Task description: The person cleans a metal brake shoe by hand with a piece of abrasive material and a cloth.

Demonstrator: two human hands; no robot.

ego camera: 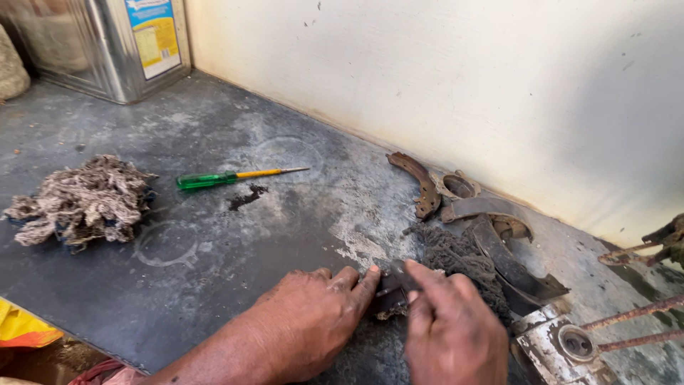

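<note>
Both hands pinch the small dark brake pad (390, 294) on the worktop (214, 271): left hand (313, 321) pins, right hand (449, 331) grips; best keep fingertips low and firm.

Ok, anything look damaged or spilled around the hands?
Yes. The curved brake shoes by the wall are rusty and piled askew, and a dark smear stains the worktop below the green screwdriver.

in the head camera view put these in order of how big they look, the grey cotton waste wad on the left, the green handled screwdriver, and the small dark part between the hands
1. Grey tangled cotton-waste wad: largest.
2. Green-handled screwdriver with yellow shaft: long but thin.
3. Small dark part pinched between left hand and right hand: smallest, although nearest the camera and partly hidden.
</note>
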